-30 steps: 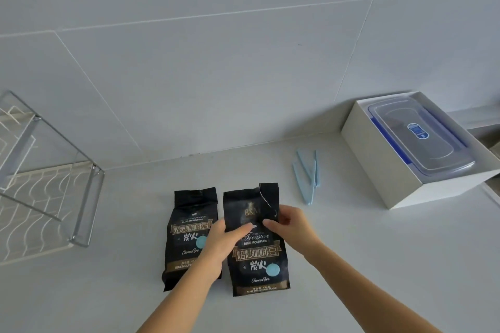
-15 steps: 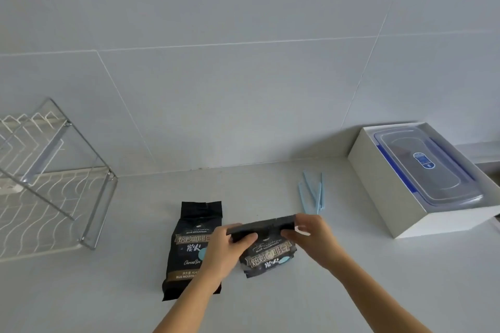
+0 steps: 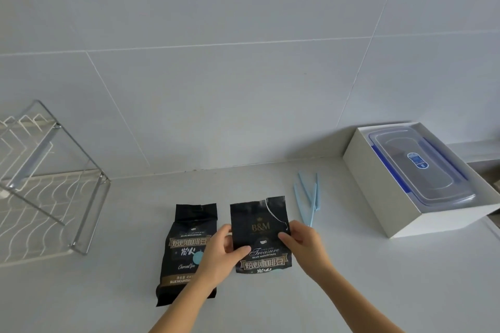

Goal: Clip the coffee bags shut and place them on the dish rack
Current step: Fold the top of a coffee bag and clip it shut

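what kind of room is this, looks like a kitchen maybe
Probably a kitchen counter: a wire dish rack at the left, a tiled wall behind the worktop, and a lidded food container boxed at the right.

Two black coffee bags are seen on a pale grey surface (image 3: 351, 278). The held bag (image 3: 261, 235) is printed with gold "B&M" lettering, white script and a gold-framed band of white characters; a thin white torn line is shown near its top. The other bag (image 3: 189, 246) carries the same gold-framed band and a small teal dot. The clips (image 3: 308, 197) are coloured light blue. The dish rack (image 3: 48, 189) is made of silver bars and white wavy wires. A white box (image 3: 378, 192) is filled by a clear container (image 3: 422, 167) trimmed in blue.
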